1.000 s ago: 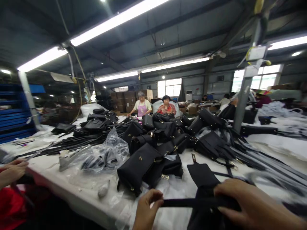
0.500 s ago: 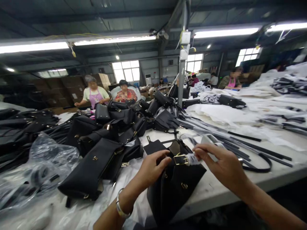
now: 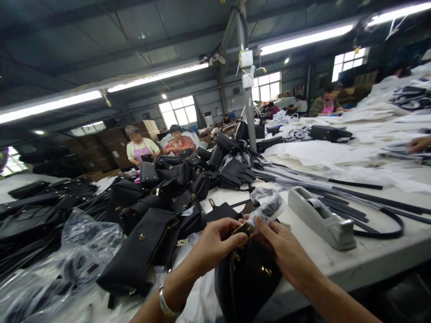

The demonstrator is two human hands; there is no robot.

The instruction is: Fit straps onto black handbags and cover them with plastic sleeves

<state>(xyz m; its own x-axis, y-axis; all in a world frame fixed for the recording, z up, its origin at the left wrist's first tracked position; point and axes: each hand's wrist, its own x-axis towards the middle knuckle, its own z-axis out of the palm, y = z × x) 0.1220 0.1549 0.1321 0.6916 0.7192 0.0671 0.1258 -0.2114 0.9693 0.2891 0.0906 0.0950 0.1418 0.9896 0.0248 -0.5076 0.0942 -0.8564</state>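
Note:
A black handbag (image 3: 247, 282) with gold hardware stands on the table directly before me. My left hand (image 3: 215, 244) pinches a gold-rimmed buckle (image 3: 245, 229) above the bag's opening, thumb over its lower edge. Close beside it, my right hand (image 3: 279, 246) is closed on the plastic-wrapped strap (image 3: 269, 202) that runs up from the buckle in a loop. The fingertips of both hands nearly meet, and the right fingers are partly hidden behind the strap. A grey tape dispenser (image 3: 319, 215) sits to the right of the strap.
Black bags (image 3: 144, 242) are heaped to the left and ahead, beside crumpled clear plastic (image 3: 87, 237). Long black straps (image 3: 357, 202) lie on the right of the white table (image 3: 370, 260). A metal post (image 3: 249, 116) rises behind. Co-workers sit across the table; another person's hand (image 3: 420, 143) reaches in at right.
My right hand has moved left and in toward my left hand at the buckle, which now tilts. The wrapped strap stands higher. The view has tilted, and the tape dispenser is now uncovered.

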